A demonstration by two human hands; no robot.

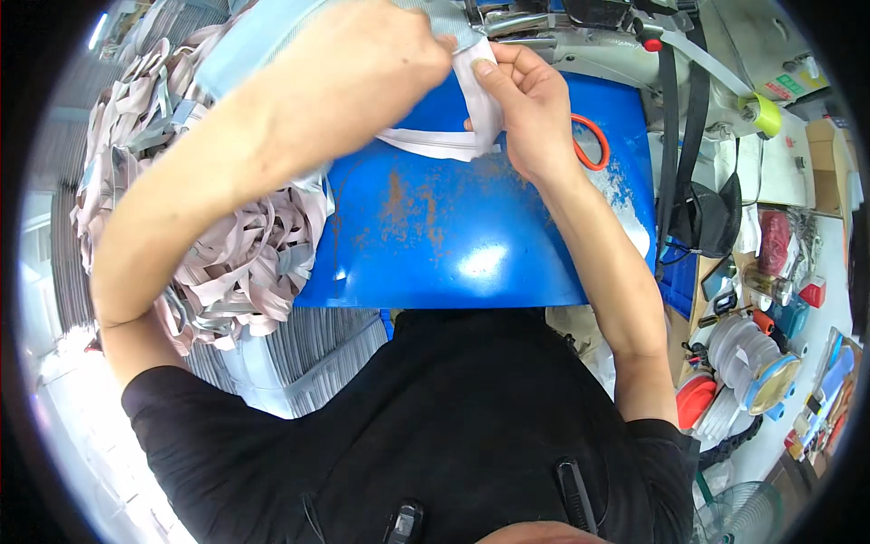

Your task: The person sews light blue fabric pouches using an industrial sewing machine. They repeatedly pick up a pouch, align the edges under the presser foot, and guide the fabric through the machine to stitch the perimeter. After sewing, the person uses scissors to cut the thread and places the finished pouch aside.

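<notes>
My left hand (394, 50) is closed at the top, over a piece of light blue mesh-like fabric (263, 41), its thumb pressed to the fabric's edge. Most of its fingers are hidden behind the back of the hand. Just right of it, my right hand (530, 95) pinches a pale pink zipper tape (480, 95) between thumb and fingers. From there the tape hangs down, bends, and runs left under my left forearm. Both hands are above a blue work surface (444, 218) and close to the metal parts of a sewing machine (598, 54).
A big tangled heap of pink and grey strips (245, 254) lies at the left, by stacked grey sheets (335, 344). An orange loop handle (592, 143), like that of scissors, shows beside my right wrist. Thread spools (739, 354) and small tools crowd the right side.
</notes>
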